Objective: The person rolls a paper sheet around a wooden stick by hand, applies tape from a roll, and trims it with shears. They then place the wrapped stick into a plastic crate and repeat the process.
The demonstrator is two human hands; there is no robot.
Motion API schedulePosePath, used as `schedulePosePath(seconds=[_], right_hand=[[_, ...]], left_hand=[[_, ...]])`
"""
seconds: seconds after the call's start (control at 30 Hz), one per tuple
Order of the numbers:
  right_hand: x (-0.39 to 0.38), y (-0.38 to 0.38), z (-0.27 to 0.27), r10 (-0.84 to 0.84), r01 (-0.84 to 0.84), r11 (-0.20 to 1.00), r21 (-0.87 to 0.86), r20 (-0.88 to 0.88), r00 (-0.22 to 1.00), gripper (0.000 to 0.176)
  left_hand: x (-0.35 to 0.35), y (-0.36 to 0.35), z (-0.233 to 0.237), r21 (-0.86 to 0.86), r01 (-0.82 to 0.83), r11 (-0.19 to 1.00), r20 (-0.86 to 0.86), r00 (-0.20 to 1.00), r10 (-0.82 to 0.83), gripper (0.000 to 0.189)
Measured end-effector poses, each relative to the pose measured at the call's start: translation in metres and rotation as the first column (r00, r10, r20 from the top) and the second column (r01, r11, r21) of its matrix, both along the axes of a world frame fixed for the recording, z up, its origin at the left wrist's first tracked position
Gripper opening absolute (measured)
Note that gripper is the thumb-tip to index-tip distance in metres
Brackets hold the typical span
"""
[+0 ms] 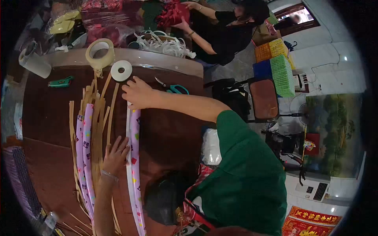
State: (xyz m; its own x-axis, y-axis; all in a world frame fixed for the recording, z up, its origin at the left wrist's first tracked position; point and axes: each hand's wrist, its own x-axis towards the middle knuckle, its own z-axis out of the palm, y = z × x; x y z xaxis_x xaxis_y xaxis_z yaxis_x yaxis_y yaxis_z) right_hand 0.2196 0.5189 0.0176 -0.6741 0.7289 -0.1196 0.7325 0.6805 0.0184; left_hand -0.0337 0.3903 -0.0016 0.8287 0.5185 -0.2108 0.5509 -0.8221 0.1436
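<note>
A long strip wrapped in pink patterned paper (135, 157) lies along the dark brown table (51, 114). My right hand (136, 93) grips its far end, fingers curled over it, next to a white tape roll (121, 70). My left hand (116, 153), a bracelet on the wrist, rests flat with spread fingers, its fingertips touching the strip's left edge. Two similar pink wrapped strips (84, 149) and several bare bamboo slats (98, 118) lie just left of my left hand.
A clear tape roll (100, 53), teal-handled scissors (176, 89), a green utility knife (61, 82) and a paper roll (36, 63) lie at the table's far end. Another person in black (228, 29) handles red items (173, 13) beyond a pile of white strips (167, 45). A stool (264, 98) stands to the right.
</note>
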Motion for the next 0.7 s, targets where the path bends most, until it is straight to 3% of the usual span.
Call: schedulePosePath(seconds=[0.1,0.13,0.17,0.2,0.23,0.3,0.33,0.37,0.4,0.47,0.7], right_hand=[[0.005,0.005,0.001,0.002,-0.002,1.000,-0.012,-0.002,1.000,0.037],[0.007,0.007,0.002,0.002,-0.002,0.999,-0.037,0.011,1.000,0.037],[0.015,0.009,0.005,0.035,-0.035,0.999,0.004,-0.113,0.993,0.039],[0.019,0.011,0.010,0.047,-0.051,0.999,-0.018,-0.158,0.986,0.041],[0.019,0.014,0.016,0.023,-0.029,0.998,-0.060,-0.089,0.996,0.041],[0.024,0.020,0.019,0.014,-0.022,0.995,-0.093,-0.084,0.996,0.040],[0.030,0.025,0.013,0.053,-0.059,0.995,-0.084,-0.067,0.996,0.048],[0.034,0.026,0.011,0.086,-0.089,0.996,-0.026,-0.078,0.993,0.048],[0.039,0.028,0.013,0.107,-0.104,0.994,0.033,-0.081,0.991,0.048],[0.037,0.029,0.028,0.034,-0.035,0.999,-0.018,-0.053,0.998,0.047],[0.038,0.031,0.019,0.047,-0.031,0.993,0.117,-0.138,0.989,0.043]], left_hand=[[0.005,0.001,0.008,-0.076,-0.047,0.996,0.099,0.994,0.055,0.061],[0.001,0.000,-0.008,-0.017,-0.018,1.000,0.141,0.990,0.020,0.061],[0.009,0.002,0.015,-0.072,-0.020,0.997,-0.014,1.000,0.019,0.059],[0.003,-0.003,-0.005,0.064,0.009,0.998,0.043,0.999,-0.011,0.053],[0.005,-0.004,-0.004,0.047,-0.002,0.999,-0.036,0.999,0.004,0.073],[0.008,-0.002,0.010,-0.105,-0.038,0.994,-0.100,0.995,0.028,0.072],[0.007,-0.005,-0.001,0.049,-0.029,0.998,0.041,0.999,0.027,0.035],[0.008,-0.002,0.014,0.037,-0.026,0.999,0.030,0.999,0.024,0.034],[0.008,-0.005,0.007,0.137,-0.045,0.990,0.110,0.993,0.030,0.033],[0.008,-0.004,0.008,0.074,-0.067,0.995,0.133,0.990,0.057,0.033],[0.007,-0.004,0.002,0.104,-0.069,0.992,0.111,0.992,0.057,0.041]])
